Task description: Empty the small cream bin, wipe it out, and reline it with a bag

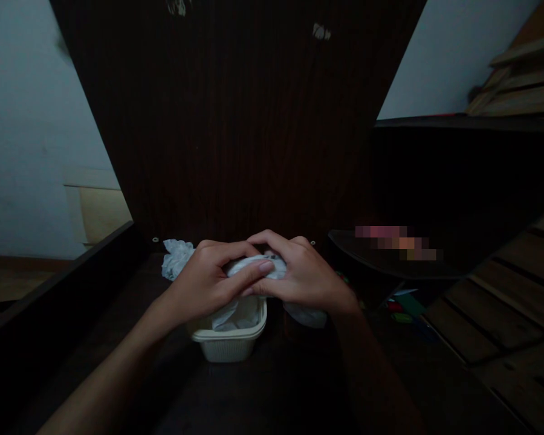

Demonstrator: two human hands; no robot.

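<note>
My left hand (pixel 211 275) and my right hand (pixel 306 275) are closed together round a crumpled white bundle (pixel 241 266), which looks like thin plastic or paper. The thumbs lie across its near side, and most of it is hidden by my fingers. Just below my hands stands a small off-white plastic container (pixel 229 348) with ribbed sides. Some white crumpled material (pixel 229 317) shows inside it. Beyond my left wrist lies another crumpled whitish piece (pixel 176 255). Under my right hand a pale sheet-like thing (pixel 307 315) is partly visible, its kind unclear in the dim light.
A tall dark wooden panel (pixel 236 133) rises behind the dark surface, with a raised edge (pixel 58 290) along the left. To the right are a dark shelf (pixel 390 266), small coloured items (pixel 403 307) and wooden slats (pixel 508 302).
</note>
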